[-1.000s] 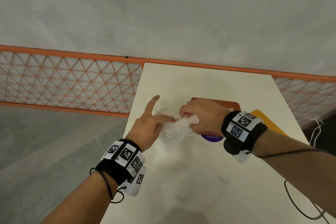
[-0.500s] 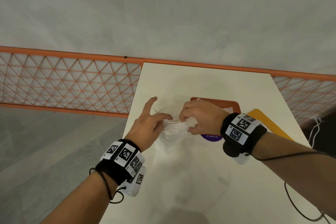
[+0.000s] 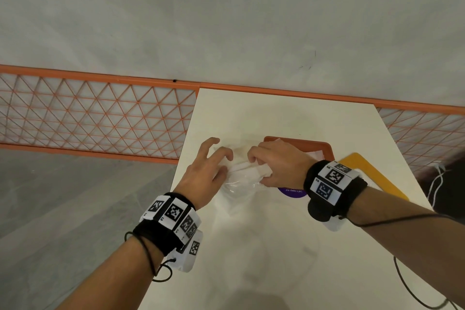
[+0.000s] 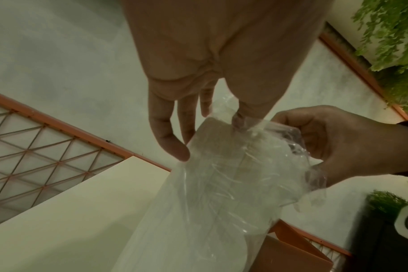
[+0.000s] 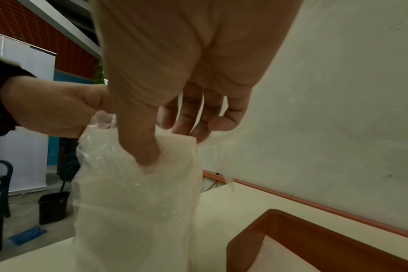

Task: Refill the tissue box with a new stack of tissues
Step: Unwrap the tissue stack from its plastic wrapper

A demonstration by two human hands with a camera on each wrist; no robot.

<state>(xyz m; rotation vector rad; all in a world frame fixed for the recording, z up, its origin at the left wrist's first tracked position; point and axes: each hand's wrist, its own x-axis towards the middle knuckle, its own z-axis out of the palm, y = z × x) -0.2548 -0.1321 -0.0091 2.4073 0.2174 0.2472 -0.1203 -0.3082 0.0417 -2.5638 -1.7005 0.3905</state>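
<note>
A white stack of tissues in a clear plastic wrapper stands upright on the white table. My right hand pinches the top of the stack; in the right wrist view the thumb presses its near face and the fingers curl behind. My left hand grips the wrapper's open edge, with fingers curled and the thumb under the film. The orange tissue box lies just behind my right hand, open, with a white lining showing inside.
A yellow flat piece and a purple round label lie under my right wrist. An orange lattice rail runs behind the table, whose left edge is close to my left wrist. A black cable trails from my right arm.
My left index finger, pointing straight out a second ago, has curled down onto the wrapper. Both hands stay at the top of the stack and have barely shifted.
</note>
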